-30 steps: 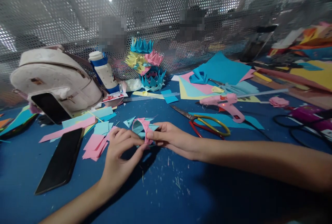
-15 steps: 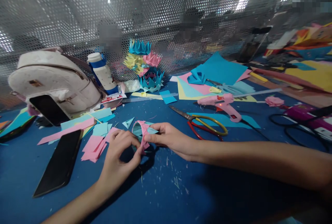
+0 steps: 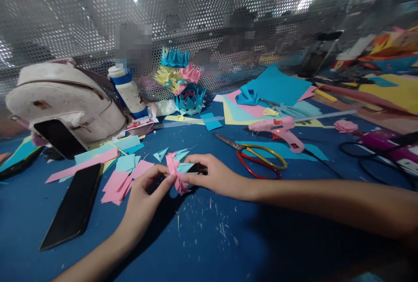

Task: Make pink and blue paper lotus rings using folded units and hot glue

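Between my hands is a small paper flower (image 3: 176, 172), a folded pink ring with pale blue pointed petals facing right. My left hand (image 3: 148, 193) pinches its pink rim from the left with thumb and fingers. From the right, my right hand (image 3: 217, 176) grips the petals and pink band, its thumb in front; its other fingertips are partly hidden behind the flower. A small pale blue folded triangle (image 3: 161, 154) lies just behind. Pink paper squares (image 3: 118, 186) are left of my left hand. Scissors (image 3: 251, 153) with red and yellow handles lie beyond my right hand.
A pink glue gun (image 3: 282, 130) with its cord rests at the right. Finished paper flowers (image 3: 189, 98) are stacked against the perforated metal panel (image 3: 209, 21). A black phone (image 3: 76, 206), a white backpack (image 3: 62, 103) and a bottle (image 3: 129, 92) stand or lie left; coloured sheets (image 3: 272, 86) lie behind.
The paper flower has turned: its ring opening faced me before, and now the pink band shows side-on with petals pointing right. Both hands have kept hold of it, fingers shifted slightly.
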The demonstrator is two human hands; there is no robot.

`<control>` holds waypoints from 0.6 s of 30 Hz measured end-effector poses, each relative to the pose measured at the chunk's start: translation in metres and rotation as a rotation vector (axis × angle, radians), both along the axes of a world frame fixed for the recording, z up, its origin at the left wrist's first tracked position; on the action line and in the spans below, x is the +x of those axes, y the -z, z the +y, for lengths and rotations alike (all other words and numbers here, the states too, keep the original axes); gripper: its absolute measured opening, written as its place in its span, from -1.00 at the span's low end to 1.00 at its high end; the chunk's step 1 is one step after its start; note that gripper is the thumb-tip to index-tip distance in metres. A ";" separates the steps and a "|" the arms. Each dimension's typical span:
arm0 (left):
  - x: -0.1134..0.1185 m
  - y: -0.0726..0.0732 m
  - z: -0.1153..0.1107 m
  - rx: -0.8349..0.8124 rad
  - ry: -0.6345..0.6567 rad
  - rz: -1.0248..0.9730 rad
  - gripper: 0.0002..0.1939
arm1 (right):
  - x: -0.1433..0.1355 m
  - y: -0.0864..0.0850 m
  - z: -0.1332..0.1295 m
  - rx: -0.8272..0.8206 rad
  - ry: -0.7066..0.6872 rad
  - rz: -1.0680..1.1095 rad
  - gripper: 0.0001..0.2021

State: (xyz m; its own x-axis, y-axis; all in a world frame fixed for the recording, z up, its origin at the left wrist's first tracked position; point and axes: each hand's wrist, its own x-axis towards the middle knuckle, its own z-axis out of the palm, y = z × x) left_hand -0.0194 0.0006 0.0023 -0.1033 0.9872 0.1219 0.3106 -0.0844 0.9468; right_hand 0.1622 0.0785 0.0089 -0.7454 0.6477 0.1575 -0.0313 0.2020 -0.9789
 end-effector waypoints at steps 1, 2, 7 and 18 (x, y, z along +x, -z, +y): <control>0.000 0.000 0.000 0.007 -0.009 -0.008 -0.82 | 0.000 0.000 0.001 -0.007 0.007 0.012 -0.78; -0.001 0.000 0.000 0.016 -0.011 -0.013 -0.81 | 0.000 -0.001 0.001 -0.009 0.018 0.017 -0.78; -0.006 0.000 0.001 0.130 -0.071 0.038 -0.87 | 0.001 -0.002 0.002 0.032 0.076 -0.021 -0.77; -0.005 -0.011 -0.003 0.514 -0.047 0.475 -0.92 | 0.004 -0.014 -0.007 0.375 0.098 -0.016 -0.86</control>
